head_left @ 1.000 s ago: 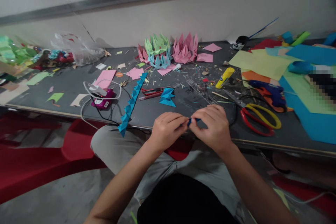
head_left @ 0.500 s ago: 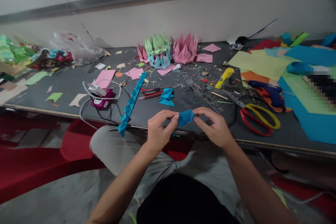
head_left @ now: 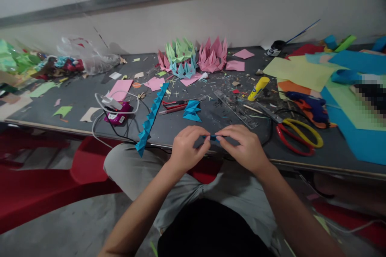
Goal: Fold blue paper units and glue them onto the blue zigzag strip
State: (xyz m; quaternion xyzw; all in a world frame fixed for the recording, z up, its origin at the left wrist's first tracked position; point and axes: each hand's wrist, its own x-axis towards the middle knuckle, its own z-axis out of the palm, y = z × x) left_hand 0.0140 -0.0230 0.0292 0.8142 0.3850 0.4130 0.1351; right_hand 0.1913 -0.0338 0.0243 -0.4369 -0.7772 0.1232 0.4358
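Observation:
A small folded piece of blue paper (head_left: 213, 138) is held edge-on between both hands at the table's front edge, mostly hidden by fingertips. My left hand (head_left: 190, 146) pinches its left end between thumb and fingers. On its right end, my right hand (head_left: 243, 144) is closed in the same kind of pinch. Just beyond the hands lies a pointed blue folded paper piece (head_left: 192, 111). To the left, a zigzag strip of blue folded paper (head_left: 152, 118) runs past the table edge.
Red-and-yellow-handled scissors (head_left: 298, 136), a blue glue gun (head_left: 312, 106), a yellow glue stick (head_left: 258, 88) and a clear ruler (head_left: 235, 109) lie rightward. Left are a purple power adapter (head_left: 118, 114) with cables and a red chair (head_left: 87, 168). Pink folded paper (head_left: 212, 56) stands behind.
My hands have come closer together. The blue paper between them has turned from showing its flat face to a thin edge.

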